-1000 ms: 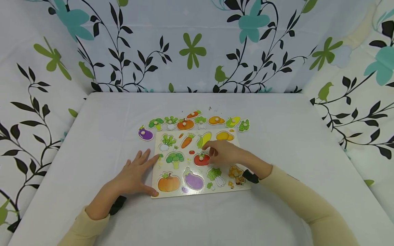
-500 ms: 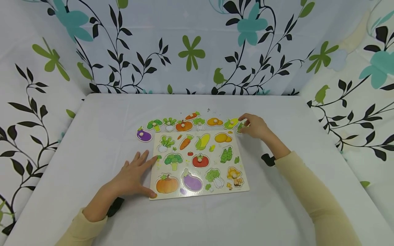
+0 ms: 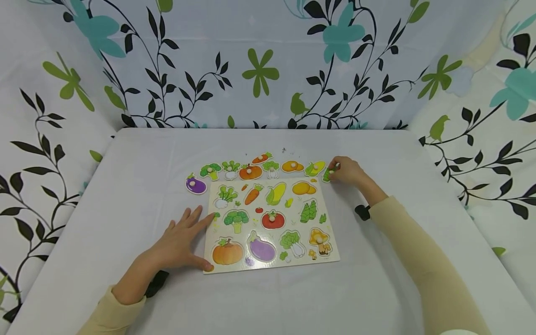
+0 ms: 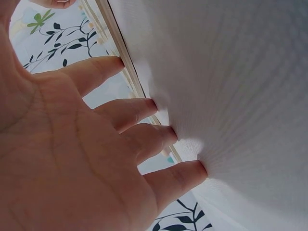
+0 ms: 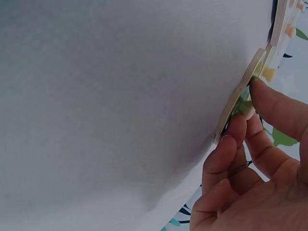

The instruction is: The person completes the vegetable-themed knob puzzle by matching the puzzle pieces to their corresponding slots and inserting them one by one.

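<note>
Head view: on the cloth-covered desk, the green asparagus piece is just beyond the far right corner of the puzzle board, at the right end of the row of loose vegetable pieces. The right hand is by far the nearer of the 2; the piece lies at its fingertips, on the left of that hand, beside the yellow corn piece. The visible part of the asparagus piece runs near to far, leaning right as it goes away; fingers cover some of it, so I cannot tell which way its tips point. The outlined asparagus picture is nearer the person and slightly left, its long axis also running near to far. The left hand spreads its fingers along the board's left side, with the thumb on the near left corner.

Left wrist view: 4 extended fingers reach down; the index fingertip touches the board's edge and the others press the cloth beside it. That hand's grip holds nothing.

Right wrist view: the grip is closed round the pale knob, pinched between thumb and fingers. The piece appears edge-on, so whether it is off the desk I cannot tell.
</note>
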`<state>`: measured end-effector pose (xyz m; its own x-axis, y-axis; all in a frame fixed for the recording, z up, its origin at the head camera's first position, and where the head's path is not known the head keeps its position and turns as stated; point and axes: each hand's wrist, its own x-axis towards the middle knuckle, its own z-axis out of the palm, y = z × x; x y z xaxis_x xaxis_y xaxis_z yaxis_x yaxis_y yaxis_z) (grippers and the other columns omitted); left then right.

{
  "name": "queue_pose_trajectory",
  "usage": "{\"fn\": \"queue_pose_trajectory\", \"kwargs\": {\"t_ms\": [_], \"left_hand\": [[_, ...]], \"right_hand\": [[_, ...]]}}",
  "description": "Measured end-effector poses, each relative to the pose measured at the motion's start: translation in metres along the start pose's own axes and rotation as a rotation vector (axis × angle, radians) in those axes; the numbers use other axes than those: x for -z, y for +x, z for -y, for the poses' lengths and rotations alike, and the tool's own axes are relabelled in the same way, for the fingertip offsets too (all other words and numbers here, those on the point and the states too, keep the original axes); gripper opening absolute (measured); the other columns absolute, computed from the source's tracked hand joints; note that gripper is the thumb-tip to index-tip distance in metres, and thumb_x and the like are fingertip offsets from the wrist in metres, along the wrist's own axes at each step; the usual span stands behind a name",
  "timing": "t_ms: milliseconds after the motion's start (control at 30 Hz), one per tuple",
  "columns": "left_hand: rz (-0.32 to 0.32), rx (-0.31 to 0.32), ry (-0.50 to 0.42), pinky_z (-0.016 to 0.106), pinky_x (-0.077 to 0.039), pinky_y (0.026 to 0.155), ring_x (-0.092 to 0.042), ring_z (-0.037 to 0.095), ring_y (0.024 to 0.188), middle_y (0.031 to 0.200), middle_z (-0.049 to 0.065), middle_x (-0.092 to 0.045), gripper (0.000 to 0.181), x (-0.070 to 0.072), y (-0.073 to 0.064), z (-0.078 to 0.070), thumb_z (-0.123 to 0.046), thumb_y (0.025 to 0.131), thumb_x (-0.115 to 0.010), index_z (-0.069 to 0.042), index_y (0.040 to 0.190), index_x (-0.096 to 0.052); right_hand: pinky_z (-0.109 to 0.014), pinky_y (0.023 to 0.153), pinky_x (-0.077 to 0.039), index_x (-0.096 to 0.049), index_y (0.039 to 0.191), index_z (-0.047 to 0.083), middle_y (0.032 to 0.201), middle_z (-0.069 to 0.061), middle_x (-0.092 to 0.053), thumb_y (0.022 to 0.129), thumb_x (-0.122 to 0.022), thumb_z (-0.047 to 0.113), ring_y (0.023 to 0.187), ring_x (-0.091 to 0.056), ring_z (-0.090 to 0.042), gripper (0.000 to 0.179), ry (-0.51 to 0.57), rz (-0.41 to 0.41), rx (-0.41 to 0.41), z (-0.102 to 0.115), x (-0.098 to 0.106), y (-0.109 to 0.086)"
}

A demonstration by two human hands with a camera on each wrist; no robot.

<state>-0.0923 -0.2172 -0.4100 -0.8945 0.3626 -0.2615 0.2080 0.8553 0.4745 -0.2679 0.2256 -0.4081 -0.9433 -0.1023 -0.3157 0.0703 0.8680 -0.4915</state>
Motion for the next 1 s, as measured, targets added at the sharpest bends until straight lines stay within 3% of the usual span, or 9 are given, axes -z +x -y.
{"fn": "queue_pose_trajectory", "kwargs": {"t_ms": [167,400,600,800,1000], "left_hand": [[-0.003,0.000,0.002,0.076,-0.007,0.109,-0.006,0.052,0.146,0.161,0.025,-0.015,0.118,0.000,0.000,-0.001,-0.051,0.054,-0.090,-0.012,0.151,-0.036],[0.009,-0.001,-0.008,0.075,-0.006,0.110,-0.006,0.051,0.147,0.161,0.025,-0.015,0.118,0.002,-0.001,-0.003,-0.052,0.054,-0.090,-0.012,0.152,-0.036],[0.006,0.005,-0.008,0.076,-0.006,0.110,-0.006,0.051,0.147,0.161,0.025,-0.015,0.118,0.002,-0.002,-0.002,-0.051,0.054,-0.090,-0.012,0.151,-0.036],[0.010,0.007,-0.003,0.076,-0.006,0.110,-0.006,0.051,0.147,0.161,0.025,-0.015,0.118,0.003,-0.002,-0.004,-0.051,0.054,-0.090,-0.012,0.152,-0.036],[0.006,0.004,-0.010,0.076,-0.006,0.110,-0.006,0.052,0.146,0.161,0.026,-0.015,0.117,0.003,-0.002,-0.005,-0.050,0.054,-0.091,-0.011,0.151,-0.037]], "right_hand": [[-0.035,0.072,-0.043,-0.061,0.098,0.004,0.099,-0.014,-0.060,0.092,-0.065,0.019,0.087,-0.052,-0.027,0.017,-0.018,-0.019,0.020,0.003,0.001,0.000],[-0.033,0.077,-0.044,-0.061,0.106,-0.001,0.102,-0.016,-0.061,0.095,-0.061,0.015,0.091,-0.051,-0.026,0.019,0.063,-0.052,0.005,0.003,0.002,-0.009],[-0.030,0.072,-0.043,-0.062,0.103,-0.001,0.091,-0.012,-0.060,0.093,-0.064,0.013,0.084,-0.052,-0.024,0.016,0.065,-0.070,0.085,0.012,0.000,-0.023],[-0.027,0.065,-0.042,-0.064,0.095,0.002,0.081,-0.007,-0.059,0.090,-0.069,0.013,0.075,-0.052,-0.020,0.013,0.022,-0.014,0.192,0.030,-0.020,-0.050],[-0.026,0.062,-0.041,-0.064,0.090,0.005,0.076,-0.004,-0.056,0.087,-0.071,0.013,0.070,-0.050,-0.017,0.011,0.007,0.063,0.230,0.040,-0.039,-0.069]]}}
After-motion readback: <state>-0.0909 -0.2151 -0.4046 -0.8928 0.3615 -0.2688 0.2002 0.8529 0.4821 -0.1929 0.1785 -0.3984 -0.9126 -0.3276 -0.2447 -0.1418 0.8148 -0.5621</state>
